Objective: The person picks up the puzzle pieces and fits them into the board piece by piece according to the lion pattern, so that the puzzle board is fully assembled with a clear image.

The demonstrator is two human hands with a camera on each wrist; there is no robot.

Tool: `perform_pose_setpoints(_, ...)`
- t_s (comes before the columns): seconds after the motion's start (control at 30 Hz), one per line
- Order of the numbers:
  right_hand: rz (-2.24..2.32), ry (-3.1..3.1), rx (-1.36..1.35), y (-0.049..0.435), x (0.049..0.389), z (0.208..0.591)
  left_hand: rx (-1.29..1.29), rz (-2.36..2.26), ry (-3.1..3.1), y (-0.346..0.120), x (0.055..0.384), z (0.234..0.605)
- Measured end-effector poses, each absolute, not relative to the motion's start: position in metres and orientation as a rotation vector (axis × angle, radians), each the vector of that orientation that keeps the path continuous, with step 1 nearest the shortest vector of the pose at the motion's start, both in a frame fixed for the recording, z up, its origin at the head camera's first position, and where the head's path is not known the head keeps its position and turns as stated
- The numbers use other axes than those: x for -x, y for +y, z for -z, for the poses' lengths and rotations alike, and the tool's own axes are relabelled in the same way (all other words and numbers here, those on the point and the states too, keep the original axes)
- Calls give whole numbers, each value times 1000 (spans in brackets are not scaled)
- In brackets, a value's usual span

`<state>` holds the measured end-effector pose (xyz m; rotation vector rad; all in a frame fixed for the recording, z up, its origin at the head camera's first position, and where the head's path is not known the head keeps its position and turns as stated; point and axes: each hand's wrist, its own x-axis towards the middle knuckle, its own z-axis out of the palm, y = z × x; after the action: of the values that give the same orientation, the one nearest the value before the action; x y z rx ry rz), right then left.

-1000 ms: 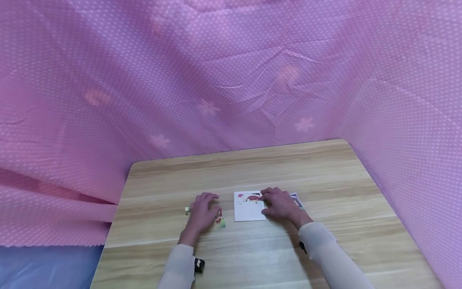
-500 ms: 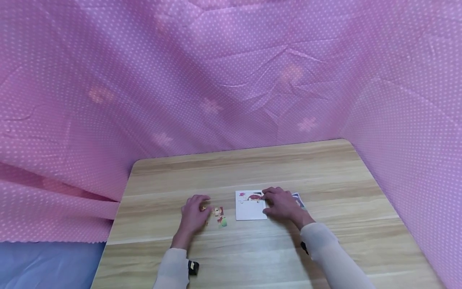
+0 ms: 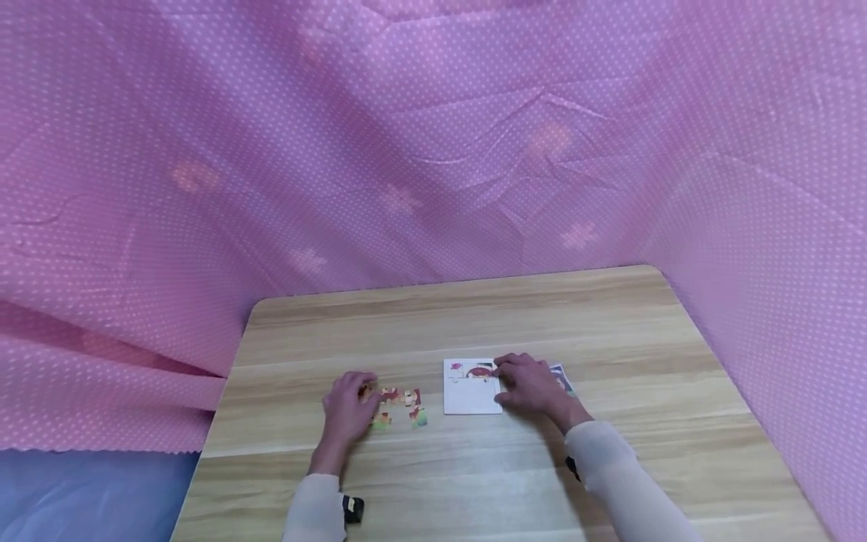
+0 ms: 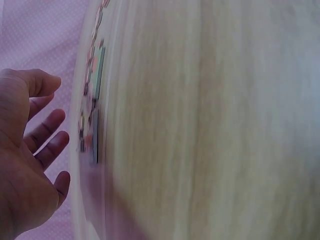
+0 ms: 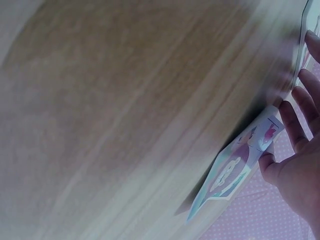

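In the head view my left hand is over the left end of a group of loose jigsaw pieces, its fingers loosely bent and partly covering some. In the left wrist view nothing lies between those fingers, and the pieces appear edge-on beyond them. A white puzzle board lies to the right, with joined pieces along its far side. My right hand rests at the board's right edge, fingers relaxed and spread. Beside that hand lies a printed picture card, partly hidden by it.
Everything lies on a wood-grain table with rounded far corners. A pink dotted curtain hangs behind it and along the sides. A black band shows at the left cuff.
My left hand has moved left across the loose jigsaw pieces, uncovering more of them. The right hand has stayed at the board's edge.
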<state>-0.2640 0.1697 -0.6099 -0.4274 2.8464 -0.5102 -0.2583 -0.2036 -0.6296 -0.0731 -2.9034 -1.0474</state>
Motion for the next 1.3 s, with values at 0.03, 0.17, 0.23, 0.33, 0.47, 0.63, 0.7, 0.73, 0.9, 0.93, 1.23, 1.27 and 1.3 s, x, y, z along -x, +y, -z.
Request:
perform_pose_setpoints(0.03, 516, 2848, 428, 170, 264, 610, 67, 1052, -2901, -206, 258, 629)
perform_pose_setpoints(0.17, 533, 2855, 437, 169, 261, 610, 1, 1054, -2939, -215, 256, 627)
perform_pose_setpoints(0.23, 539, 2859, 444, 169, 261, 610, -36, 1029, -2967, -220, 256, 627)
perform_pose_setpoints(0.33, 525, 2866, 443, 169, 261, 609, -62, 967, -3016, -227, 256, 628)
perform_pose_setpoints(0.47, 519, 2870, 433, 169, 261, 609, -58, 881, -3079, -234, 258, 629)
perform_pose_setpoints(0.63, 518, 2869, 424, 168, 262, 610, -39, 840, -3117, -240, 259, 629)
perform_pose_setpoints(0.7, 522, 2866, 416, 167, 263, 611, -30, 828, -3119, -241, 260, 628)
perform_pose_setpoints(0.73, 525, 2864, 412, 167, 263, 611, -28, 826, -3118, -242, 260, 628)
perform_pose_setpoints(0.9, 539, 2862, 404, 165, 263, 610, -29, 820, -3114, -245, 262, 629)
perform_pose_setpoints(0.93, 535, 2864, 404, 164, 264, 610, -32, 829, -3108, -245, 263, 630)
perform_pose_setpoints(1.23, 544, 2862, 407, 161, 266, 608, -67, 921, -3024, -245, 265, 635)
perform_pose_setpoints(1.27, 541, 2858, 401, 161, 266, 609, -66, 933, -3019, -244, 265, 635)
perform_pose_setpoints(1.3, 539, 2856, 396, 161, 266, 609, -64, 944, -3013, -244, 266, 636)
